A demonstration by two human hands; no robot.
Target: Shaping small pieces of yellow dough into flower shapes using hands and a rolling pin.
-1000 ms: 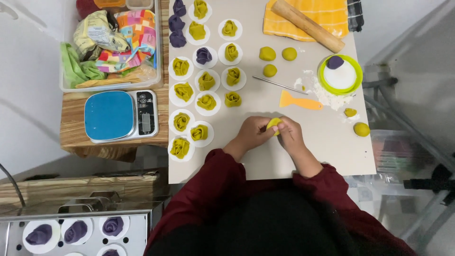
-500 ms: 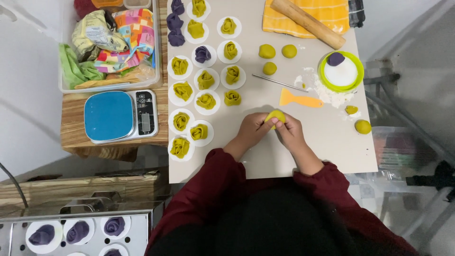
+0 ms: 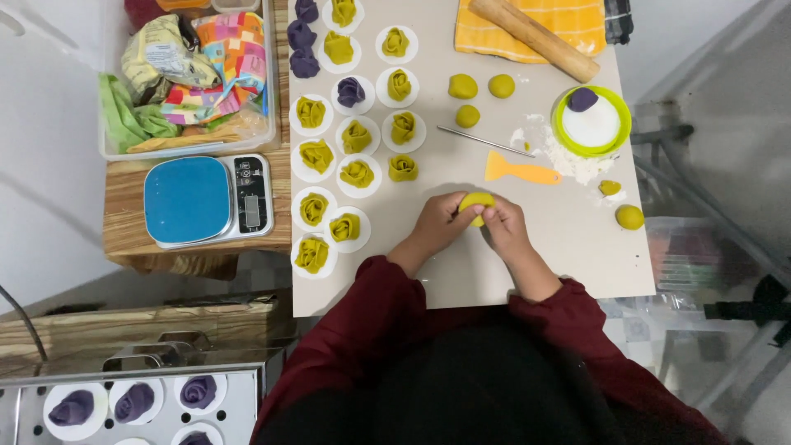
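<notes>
Both hands pinch one piece of yellow-green dough just above the pale surface: the left hand and the right hand have their fingers closed on it from either side. The piece is a small, smooth, rounded lump, partly hidden by the fingertips. To the left lie rows of rose-shaped yellow-green buns, thirteen by my count, most on round white papers, along with four purple ones. Three plain dough balls sit above the hands, and two more bits lie at the right. One rolling pin, one orange scraper and one blue scale complete the spread.
</notes>
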